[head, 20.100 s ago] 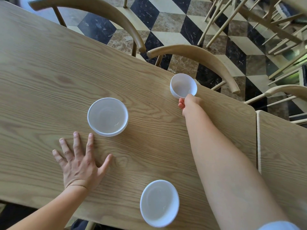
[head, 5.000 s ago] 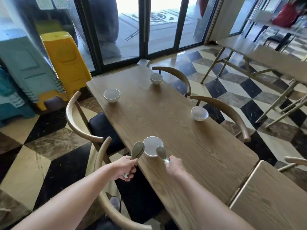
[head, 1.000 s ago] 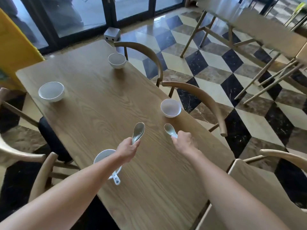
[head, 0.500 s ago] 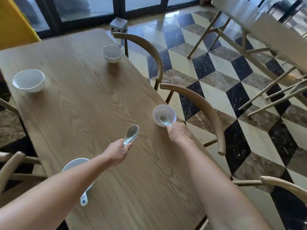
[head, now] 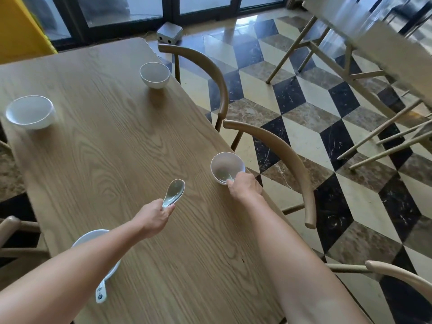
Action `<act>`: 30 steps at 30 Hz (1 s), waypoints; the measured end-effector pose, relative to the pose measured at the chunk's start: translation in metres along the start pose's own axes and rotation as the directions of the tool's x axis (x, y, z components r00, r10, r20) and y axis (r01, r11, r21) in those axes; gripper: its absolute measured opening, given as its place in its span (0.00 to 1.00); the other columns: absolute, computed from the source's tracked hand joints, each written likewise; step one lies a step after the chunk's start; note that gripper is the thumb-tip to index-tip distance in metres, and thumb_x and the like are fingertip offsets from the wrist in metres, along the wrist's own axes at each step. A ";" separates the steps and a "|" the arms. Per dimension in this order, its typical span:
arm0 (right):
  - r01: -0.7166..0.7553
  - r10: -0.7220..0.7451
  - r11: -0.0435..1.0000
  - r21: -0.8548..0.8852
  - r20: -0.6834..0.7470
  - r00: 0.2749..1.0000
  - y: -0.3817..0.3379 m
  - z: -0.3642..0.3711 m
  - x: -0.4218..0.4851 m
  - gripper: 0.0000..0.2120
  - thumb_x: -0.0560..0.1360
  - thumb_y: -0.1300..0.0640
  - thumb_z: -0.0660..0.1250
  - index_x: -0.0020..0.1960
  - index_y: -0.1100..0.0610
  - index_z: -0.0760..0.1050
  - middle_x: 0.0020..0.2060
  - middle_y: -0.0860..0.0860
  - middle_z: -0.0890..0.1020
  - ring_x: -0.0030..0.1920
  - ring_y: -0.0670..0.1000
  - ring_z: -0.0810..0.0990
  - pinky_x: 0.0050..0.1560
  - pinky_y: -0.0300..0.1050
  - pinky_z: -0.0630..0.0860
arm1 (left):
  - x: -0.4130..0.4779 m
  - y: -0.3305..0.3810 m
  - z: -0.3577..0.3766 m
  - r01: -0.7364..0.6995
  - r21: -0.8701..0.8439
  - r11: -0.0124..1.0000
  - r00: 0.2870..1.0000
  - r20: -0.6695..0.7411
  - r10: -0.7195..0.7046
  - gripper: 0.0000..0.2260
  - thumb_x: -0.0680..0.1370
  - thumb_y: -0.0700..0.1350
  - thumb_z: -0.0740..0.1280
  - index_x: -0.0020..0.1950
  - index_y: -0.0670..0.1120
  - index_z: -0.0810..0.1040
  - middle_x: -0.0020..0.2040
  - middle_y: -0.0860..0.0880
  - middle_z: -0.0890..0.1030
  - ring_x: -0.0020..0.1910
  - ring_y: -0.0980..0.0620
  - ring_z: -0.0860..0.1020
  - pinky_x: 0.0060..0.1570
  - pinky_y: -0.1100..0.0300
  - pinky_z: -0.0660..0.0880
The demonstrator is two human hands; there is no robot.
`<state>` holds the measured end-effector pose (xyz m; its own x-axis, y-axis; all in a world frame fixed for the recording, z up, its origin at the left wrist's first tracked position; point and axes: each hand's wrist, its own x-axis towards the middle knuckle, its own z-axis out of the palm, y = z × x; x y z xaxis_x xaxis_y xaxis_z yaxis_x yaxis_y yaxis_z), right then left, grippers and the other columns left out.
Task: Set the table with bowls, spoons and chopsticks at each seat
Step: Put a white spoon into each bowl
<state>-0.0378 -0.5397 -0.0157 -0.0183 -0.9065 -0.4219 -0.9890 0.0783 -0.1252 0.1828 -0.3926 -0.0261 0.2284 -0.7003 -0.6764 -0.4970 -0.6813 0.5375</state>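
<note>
Matt grained wood table [head: 112,141], glossy white bowls [head: 154,74], polished stone floor [head: 292,108].

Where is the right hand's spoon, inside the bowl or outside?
Inside: the spoon dips into the bowl, its handle held by the right hand.

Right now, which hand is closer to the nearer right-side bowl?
Right. The right hand is at the bowl's near rim; the left hand is apart, to its left, holding a spoon.

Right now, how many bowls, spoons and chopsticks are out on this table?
Bowls: 4
Spoons: 3
Chopsticks: 0 in view
Total: 7
</note>
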 end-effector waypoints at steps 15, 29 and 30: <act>-0.134 0.128 0.967 0.215 0.043 0.991 0.005 0.005 0.006 0.23 0.78 0.43 0.63 0.58 0.63 0.78 0.53 0.60 0.82 0.55 0.61 0.80 0.52 0.49 0.76 | -0.009 0.001 -0.001 -0.015 0.010 1.000 1.000 0.026 0.015 0.15 0.83 0.56 0.59 0.45 0.45 0.70 0.41 0.47 0.75 0.32 0.50 0.71 0.30 0.57 0.67; -0.300 0.228 0.759 0.578 0.196 0.954 0.017 0.006 0.013 0.20 0.77 0.46 0.68 0.34 0.60 0.74 0.37 0.59 0.78 0.28 0.54 0.73 0.29 0.43 0.71 | -0.013 -0.016 -0.007 0.045 -0.075 0.996 0.998 0.057 -0.041 0.16 0.83 0.56 0.59 0.48 0.42 0.70 0.39 0.45 0.73 0.28 0.49 0.69 0.26 0.61 0.67; -0.313 0.234 0.747 0.587 0.209 0.950 0.016 0.007 0.012 0.19 0.77 0.46 0.68 0.36 0.61 0.76 0.37 0.59 0.78 0.26 0.53 0.72 0.27 0.42 0.70 | -0.013 -0.018 -0.007 0.048 -0.091 0.995 0.997 0.064 -0.043 0.16 0.83 0.56 0.59 0.47 0.43 0.69 0.39 0.46 0.73 0.27 0.50 0.69 0.25 0.61 0.67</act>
<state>-0.0533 -0.5466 -0.0294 -0.2182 -0.7559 -0.6173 -0.6472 0.5855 -0.4882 0.1941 -0.3725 -0.0233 0.1955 -0.6556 -0.7293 -0.4069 -0.7309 0.5479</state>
